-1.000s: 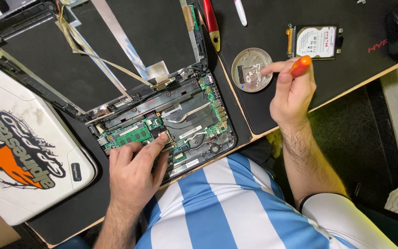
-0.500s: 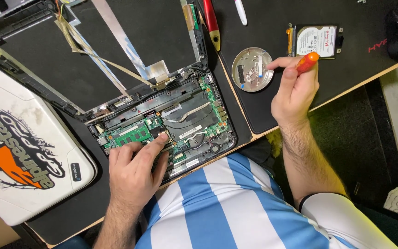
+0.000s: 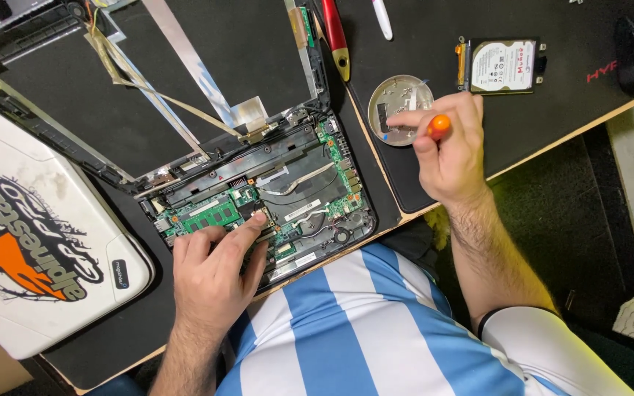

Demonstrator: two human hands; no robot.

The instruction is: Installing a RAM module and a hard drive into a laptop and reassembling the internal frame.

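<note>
Compared with the earlier frame, the right hand [image 3: 453,158] has shifted slightly toward the near edge of the tabletop, with its index finger now extended over the round metal dish [image 3: 398,110] rather than resting beside it; the left hand [image 3: 210,275] remains in the same position. The right hand is clenched around a screwdriver with an orange handle [image 3: 438,126], of which only the handle end is visible; the fingertip reaches into the dish, which holds small parts too small to identify. The left hand lies flat and released on the exposed circuit board [image 3: 258,213] of the opened laptop [image 3: 185,147], with the index finger pressing near the green memory module [image 3: 210,218]; it holds nothing. The laptop rests on a black mat [image 3: 537,125] near the near edge of the tabletop, with the display panel laid open toward the far edge. A bare hard drive [image 3: 503,66] lies just beyond the dish, apart from it. A red-handled tool [image 3: 335,33] lies beside the display panel. A white laptop cover with a graphic [image 3: 31,235] lies at the left edge.
</note>
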